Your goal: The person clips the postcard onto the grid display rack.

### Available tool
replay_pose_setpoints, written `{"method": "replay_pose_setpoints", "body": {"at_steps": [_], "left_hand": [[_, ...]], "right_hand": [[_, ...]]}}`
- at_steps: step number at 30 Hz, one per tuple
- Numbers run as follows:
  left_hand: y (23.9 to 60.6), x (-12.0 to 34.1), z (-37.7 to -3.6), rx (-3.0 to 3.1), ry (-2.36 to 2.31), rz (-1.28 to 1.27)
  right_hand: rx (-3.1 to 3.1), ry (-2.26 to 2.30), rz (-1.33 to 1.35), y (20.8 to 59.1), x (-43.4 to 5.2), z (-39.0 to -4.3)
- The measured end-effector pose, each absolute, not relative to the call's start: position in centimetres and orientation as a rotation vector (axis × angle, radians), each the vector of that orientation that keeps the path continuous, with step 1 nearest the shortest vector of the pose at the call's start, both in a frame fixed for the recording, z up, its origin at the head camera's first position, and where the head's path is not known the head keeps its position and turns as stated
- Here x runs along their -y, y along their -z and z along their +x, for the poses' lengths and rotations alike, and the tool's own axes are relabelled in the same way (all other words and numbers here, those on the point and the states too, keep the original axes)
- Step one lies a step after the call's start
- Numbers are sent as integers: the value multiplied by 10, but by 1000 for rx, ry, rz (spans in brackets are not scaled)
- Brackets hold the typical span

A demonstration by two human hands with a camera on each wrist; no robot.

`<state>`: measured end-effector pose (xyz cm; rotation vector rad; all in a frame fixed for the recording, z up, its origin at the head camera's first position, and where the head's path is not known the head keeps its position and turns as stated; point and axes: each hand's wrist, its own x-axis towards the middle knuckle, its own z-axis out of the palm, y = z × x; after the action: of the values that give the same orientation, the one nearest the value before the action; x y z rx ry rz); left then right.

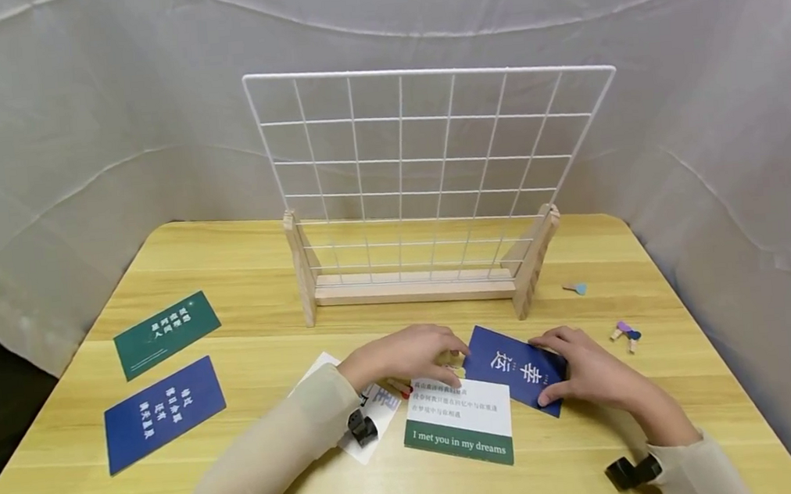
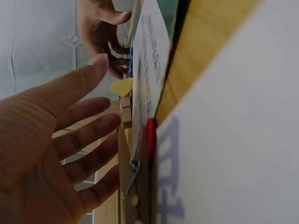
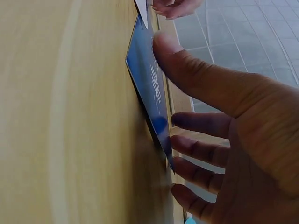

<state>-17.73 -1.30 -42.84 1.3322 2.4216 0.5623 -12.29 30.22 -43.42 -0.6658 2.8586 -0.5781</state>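
Closest in, the white-and-green card (image 1: 462,422) lies flat on the worktop (image 1: 266,305), left hand (image 1: 405,356) hovering open-fingered over its top edge. Right hand (image 1: 583,372) presses loose fingers on the blue card (image 1: 512,366) beside it, wire grid stand (image 1: 426,189) behind.

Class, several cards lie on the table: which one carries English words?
The white card with the green band, beside the left hand, reads "I met you in my dreams"; the others show only Chinese characters.

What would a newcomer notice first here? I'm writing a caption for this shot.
A white wire grid stands upright in a wooden base at the table's back. In front, the left hand and right hand rest on overlapping cards, the right on a blue card.
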Motion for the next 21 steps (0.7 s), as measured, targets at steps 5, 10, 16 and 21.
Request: {"method": "replay_pose_setpoints", "body": {"at_steps": [5, 10, 16, 21], "left_hand": [[432, 9, -177, -2429, -559, 1337], [434, 7, -176, -2432, -564, 1329], [436, 6, -177, -2453, -561, 1346], [437, 7, -178, -2464, -544, 1385]], "right_hand": [[-2912, 509, -700, 437, -302, -119], [-2942, 476, -674, 438, -300, -118], [-2947, 483, -650, 436, -300, -120], [-2945, 467, -600, 434, -297, -121]]}}
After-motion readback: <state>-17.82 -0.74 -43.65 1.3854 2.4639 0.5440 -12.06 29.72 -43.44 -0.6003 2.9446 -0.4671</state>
